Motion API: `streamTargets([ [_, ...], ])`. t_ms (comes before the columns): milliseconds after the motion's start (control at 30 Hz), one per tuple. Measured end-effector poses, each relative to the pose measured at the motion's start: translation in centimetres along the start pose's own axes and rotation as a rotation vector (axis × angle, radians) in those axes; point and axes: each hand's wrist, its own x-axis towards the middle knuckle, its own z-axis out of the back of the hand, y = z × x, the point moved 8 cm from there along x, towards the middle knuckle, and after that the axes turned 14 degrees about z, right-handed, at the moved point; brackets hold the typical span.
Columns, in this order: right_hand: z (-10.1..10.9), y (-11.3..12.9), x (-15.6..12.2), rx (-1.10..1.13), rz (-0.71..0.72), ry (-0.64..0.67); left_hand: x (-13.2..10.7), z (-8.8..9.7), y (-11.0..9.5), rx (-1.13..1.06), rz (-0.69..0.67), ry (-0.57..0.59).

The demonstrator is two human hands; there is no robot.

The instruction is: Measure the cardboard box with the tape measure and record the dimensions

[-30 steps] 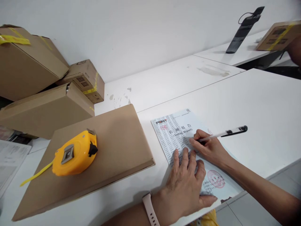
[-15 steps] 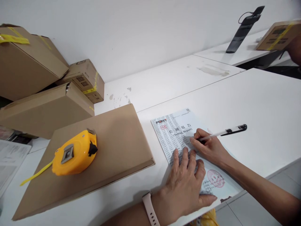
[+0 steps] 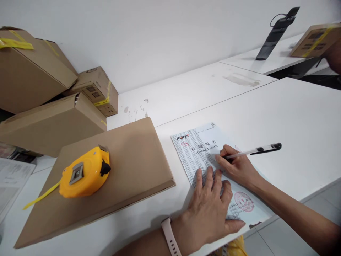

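Note:
A printed report sheet (image 3: 198,147) with a red stamp lies on the white table (image 3: 293,117) near its front edge. My left hand (image 3: 210,209), with a pale watch strap on the wrist, lies flat on the sheet with its fingers stretched out. My right hand (image 3: 237,167) is closed around a pen (image 3: 255,150) with a black cap, its tip on the paper. To the left, a yellow tape measure (image 3: 84,173) rests on a flat cardboard box (image 3: 133,163), with a bit of tape pulled out.
Three cardboard boxes (image 3: 48,117) are stacked at the back left against the wall. Papers (image 3: 10,177) lie at the far left. A black strap-like object (image 3: 277,32) and another cardboard box (image 3: 311,41) stand at the back right.
The pen's far end dips and rises slightly as my right hand makes small moves on the sheet. My left hand stays put.

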Motion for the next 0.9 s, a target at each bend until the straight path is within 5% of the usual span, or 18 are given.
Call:
streamTargets([
  [900,0.27,0.28,0.29,0.022,-0.005,-0.019,-0.05,-0.02,0.03,-0.005,-0.009,0.0],
])
